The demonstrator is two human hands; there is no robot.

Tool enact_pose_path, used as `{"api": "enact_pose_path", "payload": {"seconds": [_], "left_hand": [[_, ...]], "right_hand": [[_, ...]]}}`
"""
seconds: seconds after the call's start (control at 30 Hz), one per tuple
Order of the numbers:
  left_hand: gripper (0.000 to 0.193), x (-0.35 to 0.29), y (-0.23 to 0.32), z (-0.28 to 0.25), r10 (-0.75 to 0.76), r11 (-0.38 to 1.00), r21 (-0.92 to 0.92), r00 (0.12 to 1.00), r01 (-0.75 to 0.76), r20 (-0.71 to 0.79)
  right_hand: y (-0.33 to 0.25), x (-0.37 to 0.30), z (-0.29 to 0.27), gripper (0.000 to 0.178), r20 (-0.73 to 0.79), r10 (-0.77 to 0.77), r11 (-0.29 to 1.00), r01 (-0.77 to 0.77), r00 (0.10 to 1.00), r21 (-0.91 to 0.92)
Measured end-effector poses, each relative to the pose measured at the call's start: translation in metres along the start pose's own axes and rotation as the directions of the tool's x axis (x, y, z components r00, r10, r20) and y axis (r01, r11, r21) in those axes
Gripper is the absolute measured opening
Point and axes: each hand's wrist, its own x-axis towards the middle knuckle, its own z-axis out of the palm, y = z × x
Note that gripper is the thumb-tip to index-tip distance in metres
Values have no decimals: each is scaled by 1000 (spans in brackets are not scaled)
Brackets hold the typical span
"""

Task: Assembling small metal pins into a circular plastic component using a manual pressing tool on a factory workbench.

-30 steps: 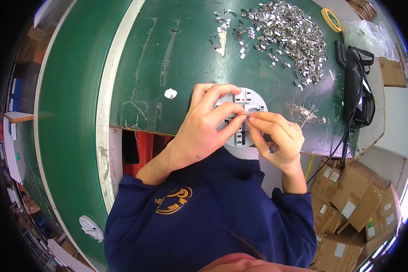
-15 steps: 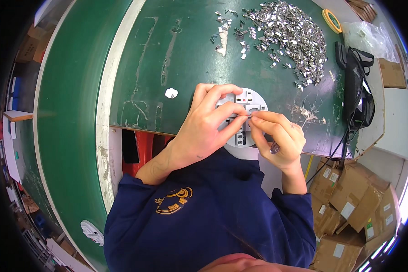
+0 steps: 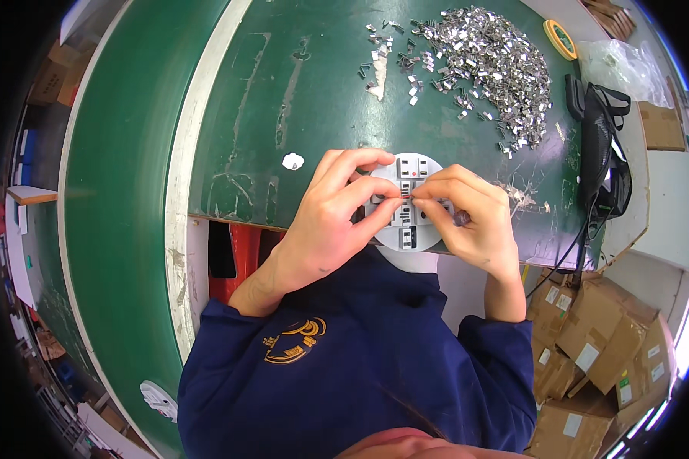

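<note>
A round light-grey plastic piece [image 3: 388, 239] with raised blocks and slots lies at the table's front edge, between my hands. My left hand [image 3: 337, 206] reaches over its left side, thumb and index finger pinched near its middle; what they hold is too small to make out. From the right, my right hand [image 3: 471, 218] brings its thumb and index fingertips to the same spot, almost meeting the left ones. A tool with a dark, round-ended handle [image 3: 462, 219] is tucked in the right palm; the rest of it is hidden. A red spot shows by the fingertips.
A heap of small shiny metal clips [image 3: 497, 69] spreads over the green table [image 3: 321, 107]. Yellow tape [image 3: 560, 38], a clear plastic bag [image 3: 628, 65] and a black mesh bag [image 3: 608, 153] lie at right. Cardboard boxes [image 3: 589, 336] stand lower right. Another grey-white piece [image 3: 159, 400] is lower left.
Both hands have shifted slightly left over the round piece, their fingertips now at its middle. The right hand has turned, so the tool handle's end shows less.
</note>
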Motion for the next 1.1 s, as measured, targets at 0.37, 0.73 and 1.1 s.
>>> {"api": "enact_pose_path", "payload": {"seconds": [0.37,0.73,1.1], "left_hand": [[15,1,-3,-1,-13,1000,6,1000,13,-12],[12,3,-2,-1,-22,1000,-18,1000,22,-20],[82,0,1,-11,30,999,31,982,-36,185]], "right_hand": [[-11,18,0,10,138,86,995,-77,987,-69],[-10,15,0,6,153,90,994,-78,984,-83],[-20,15,-8,33,-31,141,927,-121,990,354]]}}
